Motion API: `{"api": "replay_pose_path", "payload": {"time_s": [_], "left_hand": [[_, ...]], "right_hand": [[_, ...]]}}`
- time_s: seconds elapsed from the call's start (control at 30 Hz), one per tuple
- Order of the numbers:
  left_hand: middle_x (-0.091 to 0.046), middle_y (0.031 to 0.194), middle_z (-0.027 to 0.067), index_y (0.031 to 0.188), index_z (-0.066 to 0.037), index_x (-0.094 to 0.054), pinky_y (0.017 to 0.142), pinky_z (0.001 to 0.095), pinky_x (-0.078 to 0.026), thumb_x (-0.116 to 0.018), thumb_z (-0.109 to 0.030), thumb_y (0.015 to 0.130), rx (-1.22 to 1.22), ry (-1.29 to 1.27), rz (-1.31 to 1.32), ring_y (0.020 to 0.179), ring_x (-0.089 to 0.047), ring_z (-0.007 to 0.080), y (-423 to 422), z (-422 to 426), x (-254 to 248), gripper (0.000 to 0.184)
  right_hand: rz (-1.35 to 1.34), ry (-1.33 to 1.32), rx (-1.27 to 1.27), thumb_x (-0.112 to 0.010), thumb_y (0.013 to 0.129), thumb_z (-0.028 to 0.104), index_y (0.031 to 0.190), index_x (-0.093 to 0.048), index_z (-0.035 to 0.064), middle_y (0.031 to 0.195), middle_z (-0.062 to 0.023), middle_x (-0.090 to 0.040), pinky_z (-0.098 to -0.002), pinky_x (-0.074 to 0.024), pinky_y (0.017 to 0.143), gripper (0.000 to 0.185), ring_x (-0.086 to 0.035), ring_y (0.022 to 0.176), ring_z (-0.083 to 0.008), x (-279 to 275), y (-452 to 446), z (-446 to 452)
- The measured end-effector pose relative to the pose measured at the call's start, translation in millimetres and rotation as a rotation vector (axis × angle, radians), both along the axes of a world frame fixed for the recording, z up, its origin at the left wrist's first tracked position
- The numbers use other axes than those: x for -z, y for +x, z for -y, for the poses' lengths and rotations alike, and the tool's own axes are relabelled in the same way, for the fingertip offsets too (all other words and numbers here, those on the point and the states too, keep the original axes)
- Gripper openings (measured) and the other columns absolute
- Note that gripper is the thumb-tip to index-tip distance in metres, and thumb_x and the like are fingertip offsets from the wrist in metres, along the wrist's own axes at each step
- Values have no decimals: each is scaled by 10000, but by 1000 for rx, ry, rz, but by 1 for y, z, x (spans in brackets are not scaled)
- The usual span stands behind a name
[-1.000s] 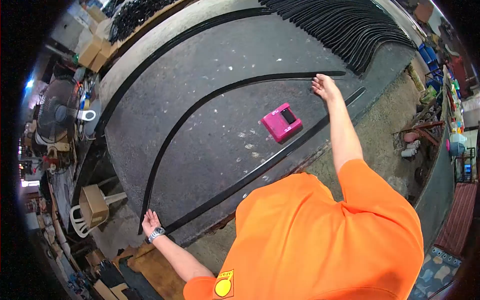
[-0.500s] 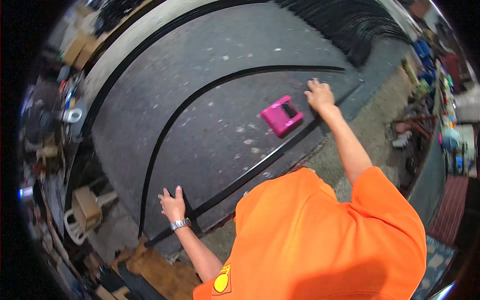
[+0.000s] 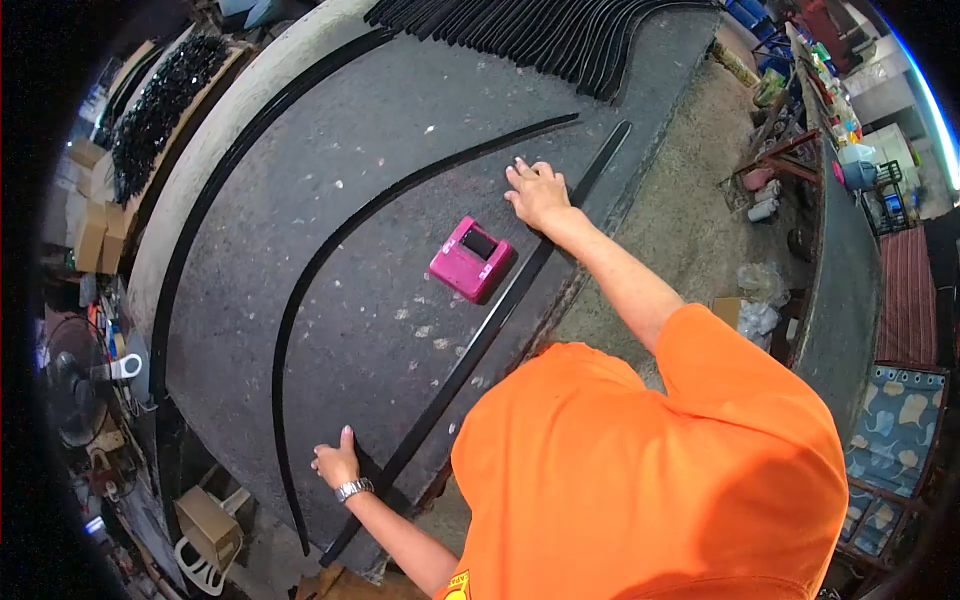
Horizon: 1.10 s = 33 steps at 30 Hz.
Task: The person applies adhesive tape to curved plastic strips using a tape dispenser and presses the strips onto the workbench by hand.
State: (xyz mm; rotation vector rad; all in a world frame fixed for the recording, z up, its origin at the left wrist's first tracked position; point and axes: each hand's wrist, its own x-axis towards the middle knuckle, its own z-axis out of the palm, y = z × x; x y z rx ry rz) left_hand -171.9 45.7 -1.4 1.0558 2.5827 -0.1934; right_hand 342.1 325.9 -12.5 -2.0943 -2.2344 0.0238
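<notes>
My left hand (image 3: 337,463) is over the near left part of the dark work table (image 3: 400,290), fingers apart and the thumb raised, with a metal watch on the wrist. It is between a long curved black strip (image 3: 318,262) and a straighter black strip (image 3: 440,402) along the table's near edge. My right hand (image 3: 537,193) is farther up the table, fingers spread, its wrist above the straighter strip. Neither hand shows anything in its grip; whether the fingertips touch the table I cannot tell. Between the hands sits a pink tape-dispenser-like block (image 3: 470,262) with a dark recess.
Many similar black strips (image 3: 540,40) lie side by side at the table's far end. Another black band (image 3: 200,215) follows the far curved side. A fan (image 3: 75,385) and a cardboard box (image 3: 208,528) on a white chair stand at the left.
The view has turned, so table, strips and pink block appear farther left and tilted. Both hands keep about the same places over the table, fingers still apart.
</notes>
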Motion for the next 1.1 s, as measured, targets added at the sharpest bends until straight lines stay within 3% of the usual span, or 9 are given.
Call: {"api": "replay_pose_path", "payload": {"time_s": [0.13, 0.27, 0.3, 0.43, 0.6, 0.67, 0.83, 1.0, 1.1], "left_hand": [[-469, 1248, 510, 1328, 213, -437, 1050, 550, -426, -699, -599, 820, 45, -5, -4, 1178, -529, 586, 5, -4, -8, 993], [-577, 1274, 358, 1295, 136, -538, 1021, 495, -461, -751, -550, 796, -27, -77, 15, 1202, -571, 469, 25, -23, -36, 875], [-623, 1265, 273, 1251, 79, -602, 1003, 479, -469, -779, -472, 795, -41, -16, -2, 1176, -599, 416, 23, -27, -31, 737], [-624, 1253, 218, 1260, 5, -599, 990, 466, -466, -783, -297, 811, 224, 433, -104, 1163, -587, 394, 60, -77, -35, 571], [-600, 1275, 149, 1269, -65, -576, 977, 463, -462, -779, -171, 788, 615, 713, -135, 1201, -563, 349, 148, -211, -51, 533], [-588, 1302, 127, 1293, -96, -563, 1007, 468, -428, -763, -170, 792, 703, 720, -90, 1236, -545, 320, 173, -257, -45, 545], [-594, 1269, 71, 1264, -162, -569, 1031, 485, -352, -731, -184, 771, 838, 594, -84, 1198, -558, 263, 213, -339, -25, 519], [-640, 1067, 43, 1129, -152, -611, 947, 467, -360, -695, -164, 780, 901, 381, 6, 1047, -606, 232, 218, -371, -18, 359], [-661, 975, 32, 1041, -151, -628, 877, 428, -361, -687, -167, 791, 968, 397, 14, 1007, -626, 234, 209, -370, -13, 257]], "right_hand": [[-44, 59, -26, -641, 903, 377, 1350, -579, 140, 1468, -81, -512, -506, -450, 953, 510, -494, 1253, -291, 4, 6, 7], [-70, 150, -57, -681, 868, 341, 1305, -613, 125, 1423, -90, -551, -489, -467, 902, 492, -528, 1177, -290, 6, 12, 9], [-85, 157, -67, -685, 865, 335, 1301, -616, 127, 1423, -90, -551, -488, -463, 907, 489, -529, 1174, -290, 5, 14, 10], [-152, 113, -139, -691, 869, 332, 1295, -631, 156, 1437, -83, -540, -489, -436, 921, 465, -513, 1203, -273, 2, 26, 7], [-227, 156, -217, -719, 833, 268, 1252, -654, 154, 1395, -57, -577, -468, -392, 926, 439, -534, 1158, -246, 6, 40, 4], [-238, 168, -247, -727, 821, 246, 1236, -661, 151, 1389, -50, -581, -462, -379, 927, 431, -544, 1133, -235, 8, 49, 2], [-236, 267, -67, -720, 827, 228, 1276, -606, 143, 1095, -40, -605, -468, -361, 898, 471, -553, 1044, -244, -12, 61, -14], [-187, 230, 31, -705, 855, 287, 1263, -615, 113, 1093, -55, -601, -490, -348, 898, 453, -539, 1044, -259, -1, 73, -41], [-168, 215, 32, -680, 877, 313, 1285, -604, 118, 1108, -55, -601, -484, -350, 896, 458, -541, 1053, -256, -1, 72, -59]]}}
